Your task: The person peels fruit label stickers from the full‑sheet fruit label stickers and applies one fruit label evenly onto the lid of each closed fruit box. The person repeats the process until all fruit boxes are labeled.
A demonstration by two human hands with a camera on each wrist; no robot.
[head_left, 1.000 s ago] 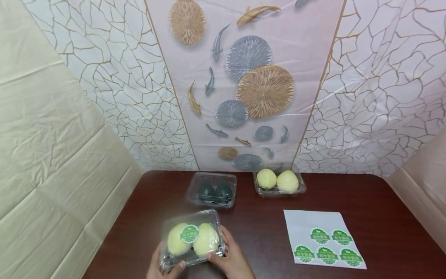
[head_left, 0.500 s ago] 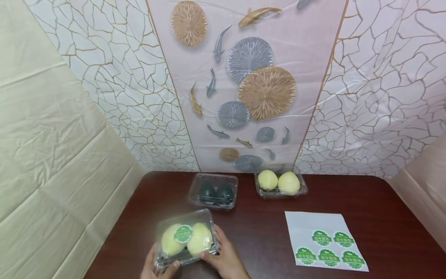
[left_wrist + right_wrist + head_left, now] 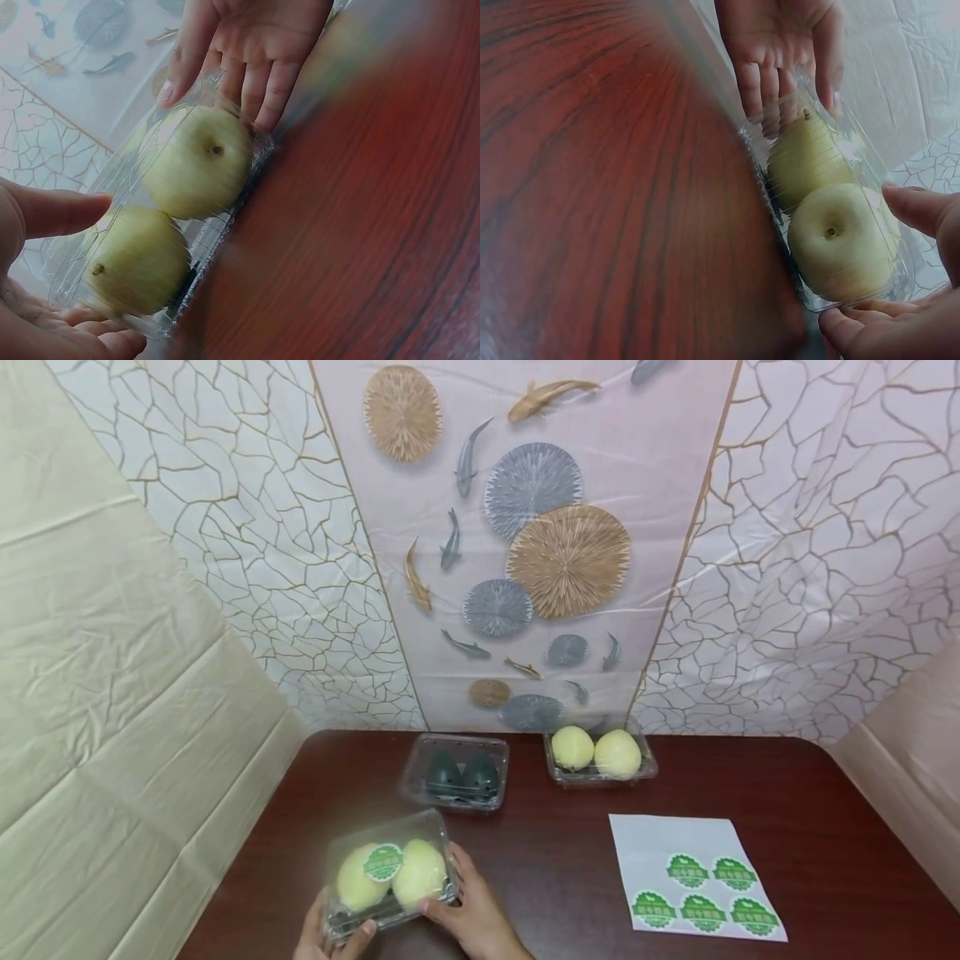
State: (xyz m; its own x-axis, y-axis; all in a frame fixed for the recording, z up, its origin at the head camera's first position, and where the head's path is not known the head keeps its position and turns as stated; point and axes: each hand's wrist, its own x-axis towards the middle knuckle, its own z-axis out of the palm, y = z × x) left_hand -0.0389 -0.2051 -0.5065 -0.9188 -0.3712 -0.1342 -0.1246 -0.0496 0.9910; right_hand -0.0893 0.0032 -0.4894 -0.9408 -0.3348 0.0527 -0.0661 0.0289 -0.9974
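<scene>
In the head view a clear plastic fruit box [image 3: 405, 832] is tilted at the table's near left. Through its walls show two pale yellow-green pears [image 3: 201, 161], and a round green sticker [image 3: 383, 862] is on its lid. My left hand [image 3: 328, 935] grips the box's left end, thumb on the lid side and fingers beneath. At the other end my right hand [image 3: 480, 910] holds it the same way. Both wrist views show the box pinched between thumbs and fingers, its lower edge close to the table; whether it touches is unclear.
Behind stands a clear box [image 3: 491, 747] with two dark green fruits. Another box [image 3: 555, 768] with two pale pears [image 3: 618, 754] is at the back edge by the patterned cloth. A white sheet [image 3: 645, 835] with several green stickers [image 3: 702, 912] lies on the right of the dark red table [image 3: 562, 877].
Both hands have shifted the held box a little to the left, and it is turned slightly more. The other boxes and the sticker sheet stay put.
</scene>
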